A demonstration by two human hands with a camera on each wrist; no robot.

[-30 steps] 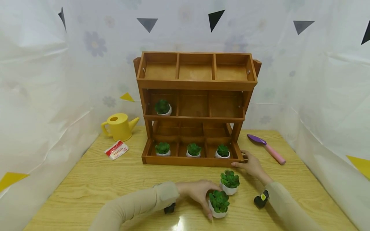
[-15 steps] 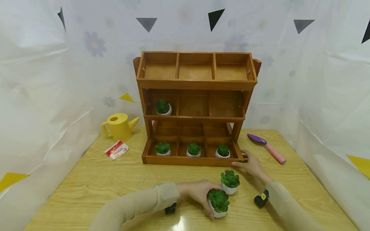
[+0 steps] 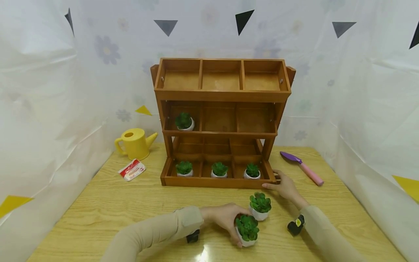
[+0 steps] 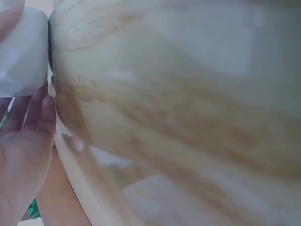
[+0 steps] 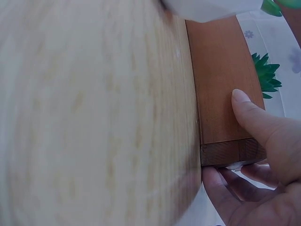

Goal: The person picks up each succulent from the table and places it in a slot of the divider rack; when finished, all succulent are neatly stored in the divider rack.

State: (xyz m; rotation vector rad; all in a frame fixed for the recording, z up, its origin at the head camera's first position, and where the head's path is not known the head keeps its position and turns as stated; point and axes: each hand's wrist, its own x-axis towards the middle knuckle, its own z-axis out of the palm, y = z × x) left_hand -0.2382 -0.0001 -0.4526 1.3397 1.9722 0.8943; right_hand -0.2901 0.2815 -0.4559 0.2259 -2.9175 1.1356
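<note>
A white-potted succulent (image 3: 247, 229) stands at the table's front, and my left hand (image 3: 222, 218) grips it, thumb on the near side and fingers behind. In the left wrist view the faceted white pot (image 4: 23, 56) sits between the fingers. Right behind it is a second potted succulent (image 3: 260, 206). My right hand (image 3: 285, 185) holds the lower right front corner of the brown wooden plant shelf (image 3: 216, 183). In the right wrist view its thumb lies on the front board (image 5: 221, 80), with the fingers curled round the end.
Three potted succulents sit in the shelf's bottom row, one in each compartment. Another potted succulent (image 3: 184, 122) is in the middle tier's left compartment. A yellow watering can (image 3: 135, 144) and a red-white packet (image 3: 132, 170) lie left; a purple trowel with pink handle (image 3: 302, 168) lies right.
My left thumb has moved in against the pot of the front succulent, which has barely shifted. The right hand stays on the shelf corner.
</note>
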